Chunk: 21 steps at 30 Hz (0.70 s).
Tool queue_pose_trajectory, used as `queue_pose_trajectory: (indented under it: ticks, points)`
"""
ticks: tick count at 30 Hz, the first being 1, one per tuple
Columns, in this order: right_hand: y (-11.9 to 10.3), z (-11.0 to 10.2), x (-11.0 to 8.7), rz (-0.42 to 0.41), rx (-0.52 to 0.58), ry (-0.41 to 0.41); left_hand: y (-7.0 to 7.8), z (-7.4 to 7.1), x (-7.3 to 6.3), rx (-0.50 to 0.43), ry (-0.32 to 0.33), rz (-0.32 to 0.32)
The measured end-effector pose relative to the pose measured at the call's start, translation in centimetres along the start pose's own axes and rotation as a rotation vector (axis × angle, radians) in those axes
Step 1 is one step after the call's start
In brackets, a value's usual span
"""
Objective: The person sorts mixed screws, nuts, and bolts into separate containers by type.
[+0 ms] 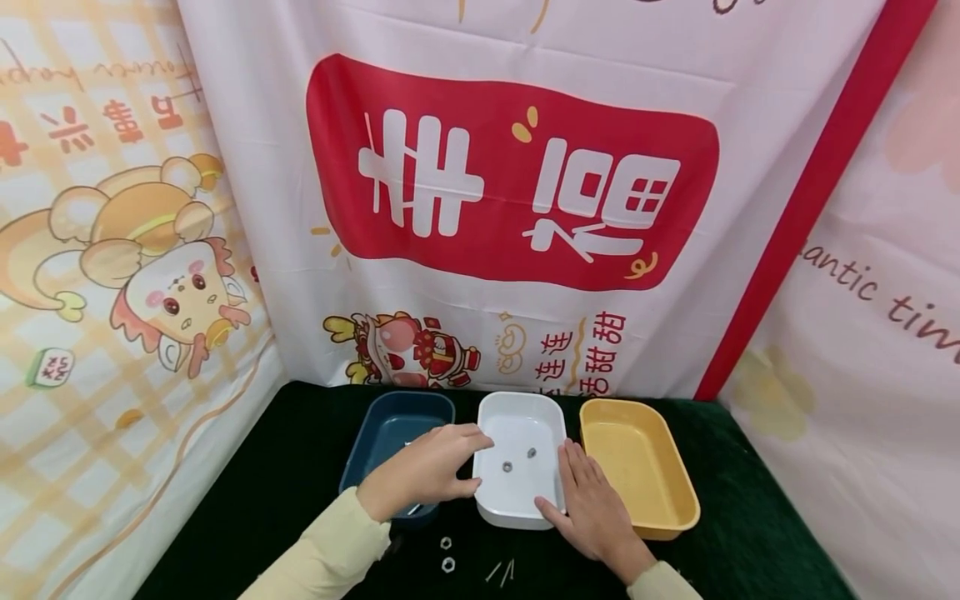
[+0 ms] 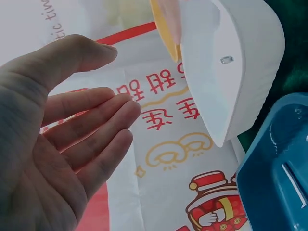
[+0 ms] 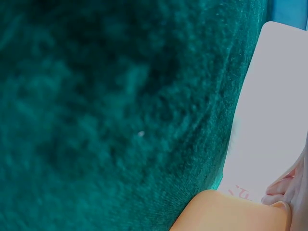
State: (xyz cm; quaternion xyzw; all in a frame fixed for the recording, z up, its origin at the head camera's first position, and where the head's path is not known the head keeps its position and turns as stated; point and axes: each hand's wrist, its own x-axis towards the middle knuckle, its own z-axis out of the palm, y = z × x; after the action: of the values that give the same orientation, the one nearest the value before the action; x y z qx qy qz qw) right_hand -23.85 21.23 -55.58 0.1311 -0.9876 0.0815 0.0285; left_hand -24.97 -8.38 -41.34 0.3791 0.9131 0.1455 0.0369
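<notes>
Can't fully see blue tray (image 1: 397, 421), partly hidden by left hand (image 1: 429, 467) with thumb spread off extended fingers; can't confirm contact of right hand (image 1: 596, 507), likewise spread, with 4 o'clock rim of white tray (image 1: 517, 500). Find white tray between blue tray at 9 o'clock and yellow tray (image 1: 641, 467) at 3, with long axis along 12–6.

At seven o'clock in the head view, the left hand (image 1: 426, 472) hides part of the blue tray (image 1: 363, 433); the right wrist view crops the right hand (image 3: 291, 190) at four o'clock and shows a pale speck (image 3: 141, 134), too small to identify.
</notes>
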Motion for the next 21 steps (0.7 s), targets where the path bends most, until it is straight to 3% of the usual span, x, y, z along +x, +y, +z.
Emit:
queue_pose_trajectory:
  ticks: [10, 21]
  points:
    - [0.0, -0.1, 0.1, 0.006, 0.005, -0.022, -0.3, 1.5, -2.8, -0.085, -0.088, 0.039]
    - [0.0, -0.1, 0.2, 0.008, 0.01, -0.023, -3.7, 4.2, -3.3, -0.095, -0.218, 0.155]
